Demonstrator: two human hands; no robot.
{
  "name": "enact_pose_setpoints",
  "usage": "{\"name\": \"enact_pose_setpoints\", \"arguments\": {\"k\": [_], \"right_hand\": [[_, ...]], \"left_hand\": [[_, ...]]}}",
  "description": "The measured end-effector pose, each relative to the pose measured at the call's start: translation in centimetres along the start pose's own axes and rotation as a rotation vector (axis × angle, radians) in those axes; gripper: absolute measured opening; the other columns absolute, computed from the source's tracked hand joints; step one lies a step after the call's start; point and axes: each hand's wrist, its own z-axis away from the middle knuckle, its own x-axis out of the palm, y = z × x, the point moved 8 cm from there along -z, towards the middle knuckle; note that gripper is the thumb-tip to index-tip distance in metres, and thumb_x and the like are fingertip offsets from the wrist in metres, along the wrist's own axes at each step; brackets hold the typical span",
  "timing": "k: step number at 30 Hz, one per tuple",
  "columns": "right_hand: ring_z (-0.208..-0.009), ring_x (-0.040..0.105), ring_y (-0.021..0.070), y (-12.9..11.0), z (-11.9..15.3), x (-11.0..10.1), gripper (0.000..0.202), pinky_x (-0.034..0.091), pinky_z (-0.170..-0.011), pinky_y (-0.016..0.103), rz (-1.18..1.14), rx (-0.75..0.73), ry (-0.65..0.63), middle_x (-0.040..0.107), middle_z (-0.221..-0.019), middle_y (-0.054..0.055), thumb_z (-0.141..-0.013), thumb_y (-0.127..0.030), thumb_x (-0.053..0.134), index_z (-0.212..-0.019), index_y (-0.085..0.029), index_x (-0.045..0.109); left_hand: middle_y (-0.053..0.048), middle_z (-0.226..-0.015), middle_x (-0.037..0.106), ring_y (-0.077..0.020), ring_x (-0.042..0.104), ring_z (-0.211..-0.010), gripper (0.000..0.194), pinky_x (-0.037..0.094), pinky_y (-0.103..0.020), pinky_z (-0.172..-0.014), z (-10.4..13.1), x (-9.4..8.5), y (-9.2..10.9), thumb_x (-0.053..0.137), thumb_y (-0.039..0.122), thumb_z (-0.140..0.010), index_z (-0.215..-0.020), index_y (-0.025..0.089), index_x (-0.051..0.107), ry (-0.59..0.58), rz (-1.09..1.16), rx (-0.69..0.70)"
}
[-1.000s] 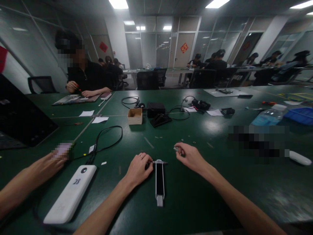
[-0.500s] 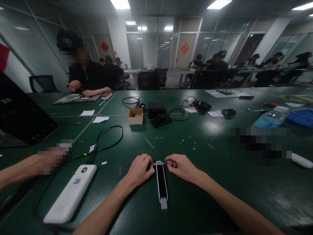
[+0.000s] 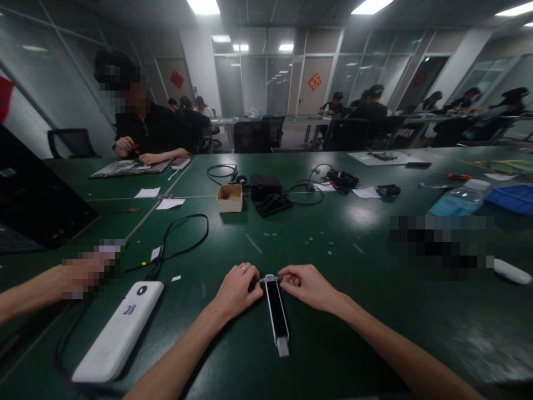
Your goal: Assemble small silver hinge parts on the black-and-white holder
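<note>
Crossbar (image 3: 272,279): apparent fitting step | pinched at opposite ends by left hand (image 3: 239,288), right hand (image 3: 308,286) | likely next need: steady alignment

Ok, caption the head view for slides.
Left hand and right hand at one end of a slim device on a green table.

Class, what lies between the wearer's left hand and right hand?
In the head view, the far end of a slim white-framed black device lies between the left hand and the right hand, on the green table.
</note>
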Motion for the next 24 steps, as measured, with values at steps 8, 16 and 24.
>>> {"name": "enact_pose_setpoints", "arguments": {"k": [8, 16, 24], "right_hand": [[-0.069, 0.056, 0.0128, 0.0, -0.1, -0.9, 0.015, 0.043, -0.063, 0.024, 0.21, -0.116, 0.006, 0.064, -0.078, 0.002, -0.084, -0.023, 0.055, -0.092, -0.017, 0.067], [-0.07, 0.056, 0.0119, 0.4, -0.2, -0.5, 0.015, 0.043, -0.063, 0.023, 0.214, -0.193, -0.006, 0.062, -0.08, 0.001, -0.086, -0.028, 0.056, -0.092, -0.018, 0.065], [-0.097, 0.054, 0.0232, 5.4, -1.2, -6.8, 0.028, 0.045, -0.085, 0.04, 0.504, -0.042, 0.305, 0.059, -0.102, 0.012, -0.09, -0.028, 0.047, -0.11, -0.015, 0.062]], "left_hand": [[-0.003, -0.082, 0.058, -0.0178, 0.052, -0.074, 0.004, 0.041, -0.029, -0.068, -0.1, -0.1, 0.1, 0.051, 0.02, -0.081, -0.081, 0.018, 0.054, 0.005, 0.017, 0.013], [-0.003, -0.084, 0.058, -0.0177, 0.053, -0.076, 0.006, 0.041, -0.029, -0.069, 0.1, 0.1, 0.0, 0.05, 0.021, -0.083, -0.084, 0.018, 0.055, -0.006, 0.045, 0.029], [-0.004, -0.084, 0.058, -0.0186, 0.053, -0.077, 0.008, 0.042, -0.031, -0.07, 0.1, -0.1, 0.3, 0.048, 0.021, -0.084, -0.086, 0.017, 0.055, 0.007, 0.061, 0.055]]}}
